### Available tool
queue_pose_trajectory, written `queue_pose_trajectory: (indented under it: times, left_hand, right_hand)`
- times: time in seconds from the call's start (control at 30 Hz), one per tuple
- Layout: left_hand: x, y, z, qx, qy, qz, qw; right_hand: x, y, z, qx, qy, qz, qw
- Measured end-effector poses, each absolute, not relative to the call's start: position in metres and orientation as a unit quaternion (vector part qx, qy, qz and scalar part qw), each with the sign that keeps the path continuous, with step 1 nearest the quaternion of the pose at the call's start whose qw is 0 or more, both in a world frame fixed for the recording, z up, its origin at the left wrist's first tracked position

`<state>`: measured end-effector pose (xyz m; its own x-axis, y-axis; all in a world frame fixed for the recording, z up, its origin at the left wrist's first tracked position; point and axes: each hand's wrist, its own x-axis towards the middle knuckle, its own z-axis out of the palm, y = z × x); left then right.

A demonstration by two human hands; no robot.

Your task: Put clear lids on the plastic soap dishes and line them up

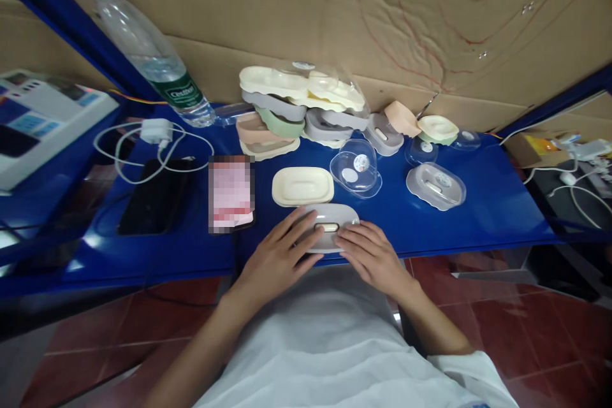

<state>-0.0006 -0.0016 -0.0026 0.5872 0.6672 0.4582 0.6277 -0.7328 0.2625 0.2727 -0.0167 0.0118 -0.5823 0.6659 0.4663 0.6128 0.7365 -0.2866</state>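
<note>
At the table's front edge, a grey oval plastic dish [329, 243] with a short cream bar in its middle lies between my two hands. My left hand [282, 252] grips its left end, fingers laid over the rim. Around the right end, the fingers of my right hand [373, 252] press against the dish from the side. A cream oval dish [303, 186] sits just beyond it. Clear plastic covers [356, 169] with round stickers lie to the right of the cream one. Further right stands a grey scalloped dish [436, 186] under a clear cover.
Stacked cream, grey, green and pink dishes [277, 101] line the back by a cardboard wall [287, 6]. A water bottle [153, 57], a white charger cable [155, 131], a dark phone [153, 201] and a pixelated phone [232, 194] occupy the left of the blue table [392, 226].
</note>
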Motion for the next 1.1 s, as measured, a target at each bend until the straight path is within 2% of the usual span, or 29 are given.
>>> queue_pose_trajectory:
  times: [0.2, 0.33, 0.53, 0.8, 0.97, 1.1]
  left_hand:
    - [0.001, -0.002, -0.003, 0.895, 0.365, 0.254, 0.036]
    - [0.001, -0.002, 0.001, 0.892, 0.367, 0.256, 0.058]
    - [0.000, -0.002, 0.002, 0.887, 0.354, 0.286, 0.081]
    - [-0.002, -0.002, 0.000, 0.881, 0.349, 0.298, 0.114]
    - [-0.003, -0.005, -0.002, 0.854, 0.389, 0.319, 0.133]
    - [-0.003, -0.005, -0.007, 0.789, 0.456, 0.340, 0.233]
  right_hand:
    - [0.287, -0.010, 0.016, -0.360, -0.886, 0.058, 0.288]
    - [0.290, 0.022, 0.035, -0.481, -0.819, -0.017, 0.312]
    - [0.261, 0.083, 0.041, -0.624, -0.754, -0.070, 0.194]
    - [0.248, 0.128, 0.041, -0.671, -0.727, -0.053, 0.139]
    - [0.271, 0.115, 0.073, -0.574, -0.795, 0.004, 0.196]
    - [0.289, 0.064, 0.077, -0.397, -0.881, 0.137, 0.218]
